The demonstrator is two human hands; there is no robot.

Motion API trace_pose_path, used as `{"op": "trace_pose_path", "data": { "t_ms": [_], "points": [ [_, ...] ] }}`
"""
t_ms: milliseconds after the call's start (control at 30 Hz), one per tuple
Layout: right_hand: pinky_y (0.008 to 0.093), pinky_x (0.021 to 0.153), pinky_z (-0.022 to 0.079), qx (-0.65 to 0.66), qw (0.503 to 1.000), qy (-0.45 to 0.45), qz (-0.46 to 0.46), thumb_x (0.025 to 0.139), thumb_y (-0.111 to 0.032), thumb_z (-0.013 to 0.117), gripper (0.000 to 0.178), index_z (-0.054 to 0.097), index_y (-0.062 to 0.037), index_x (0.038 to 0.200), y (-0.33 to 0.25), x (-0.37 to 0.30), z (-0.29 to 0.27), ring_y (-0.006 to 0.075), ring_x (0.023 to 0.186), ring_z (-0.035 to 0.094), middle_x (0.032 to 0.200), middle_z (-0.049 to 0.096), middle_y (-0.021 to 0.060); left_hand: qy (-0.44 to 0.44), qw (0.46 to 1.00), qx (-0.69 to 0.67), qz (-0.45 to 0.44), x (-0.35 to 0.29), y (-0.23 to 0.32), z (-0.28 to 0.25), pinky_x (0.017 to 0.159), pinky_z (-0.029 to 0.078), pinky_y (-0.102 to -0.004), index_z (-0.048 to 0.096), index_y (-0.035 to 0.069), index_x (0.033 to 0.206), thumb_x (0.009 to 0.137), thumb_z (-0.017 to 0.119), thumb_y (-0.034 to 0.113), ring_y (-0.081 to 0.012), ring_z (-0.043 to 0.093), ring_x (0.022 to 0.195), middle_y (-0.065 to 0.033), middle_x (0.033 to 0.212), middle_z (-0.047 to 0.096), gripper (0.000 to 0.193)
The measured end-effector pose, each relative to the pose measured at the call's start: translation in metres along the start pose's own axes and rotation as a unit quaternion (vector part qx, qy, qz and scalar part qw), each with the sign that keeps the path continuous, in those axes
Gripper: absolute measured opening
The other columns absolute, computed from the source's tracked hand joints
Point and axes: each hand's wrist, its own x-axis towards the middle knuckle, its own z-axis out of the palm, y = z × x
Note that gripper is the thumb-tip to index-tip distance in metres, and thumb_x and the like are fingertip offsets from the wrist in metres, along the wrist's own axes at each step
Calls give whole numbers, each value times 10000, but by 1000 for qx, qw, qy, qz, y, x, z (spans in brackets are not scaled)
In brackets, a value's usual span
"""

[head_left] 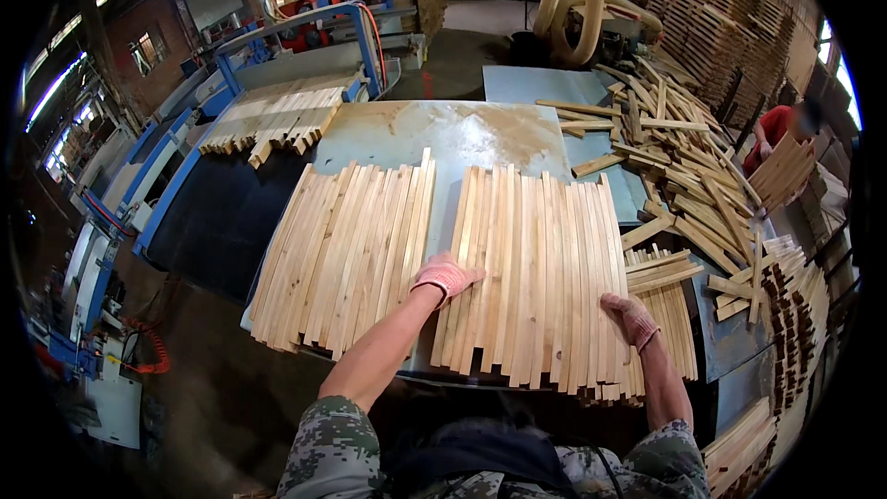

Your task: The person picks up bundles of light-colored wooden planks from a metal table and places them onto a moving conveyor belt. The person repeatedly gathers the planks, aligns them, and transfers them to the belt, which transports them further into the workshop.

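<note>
Wooden slats (531, 277) are being shown in the head view as a close, side-by-side group on the worktop (388, 134), their length being directed away from the wearer. The group is being flanked by both gloved hands. Its left edge is being touched by the left hand (448, 277), the thumb being laid over the nearest slats; its right edge is being met by the right hand (631, 319), the fingers being bent at the outermost slats. Whether firm pressure is being applied cannot be told. A second slat group (346, 259) is being supported left of the left hand, a narrow gap being left between the groups.

Each slat is being judged light and stiff, not fragile; the whole group is being rated heavy and prone to fanning apart, no binding being visible. Slippage between dry, smooth-looking faces is being anticipated. Grip points are being recommended at both outer long edges, inward pressure being shared evenly.
</note>
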Motion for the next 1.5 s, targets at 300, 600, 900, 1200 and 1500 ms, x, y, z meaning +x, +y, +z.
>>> {"op": "trace_pose_path", "data": {
  "t_ms": [300,600,900,1200,1500],
  "points": [
    [405,922,634,-23,996,-73,-43,872,-225,881,716,573,53,1456,-20,13,31,259,1024,736,1240,720,166,394,917,-26,62,59,-183,-96,1303,334,-483,447,-2,1635,939,744,630,-418,410,1569,-274,1668,461,986],
    [390,910,629,-37,994,-86,-50,901,-144,844,642,578,48,1452,-29,29,63,238,1002,732,1220,725,128,344,897,-28,-276,83,-347,-145,1211,427,-545,394,128,1681,1008,498,758,-414,561,1455,-224,1625,533,928],
    [387,917,612,-22,997,-63,-28,936,-169,808,606,573,42,1453,-24,37,72,228,991,716,1195,707,104,358,885,41,-293,74,-332,-140,1178,454,-538,470,115,1606,1078,431,688,-411,575,1422,-210,1577,567,780],
    [438,940,584,-439,896,32,-62,995,-474,720,650,701,111,1279,-50,35,87,340,1054,763,1114,777,258,329,920,-23,-212,85,-371,-161,1146,500,-516,524,52,1502,1028,543,702,-434,617,1382,-258,1543,592,804],
    [525,1018,547,-543,783,260,-158,1043,-619,598,768,682,77,1356,-28,62,121,500,1222,699,1231,740,352,262,951,12,-167,88,-398,-164,1174,488,-423,469,33,1620,1087,448,662,-342,577,1458,-232,1609,544,825]
  ]
}}
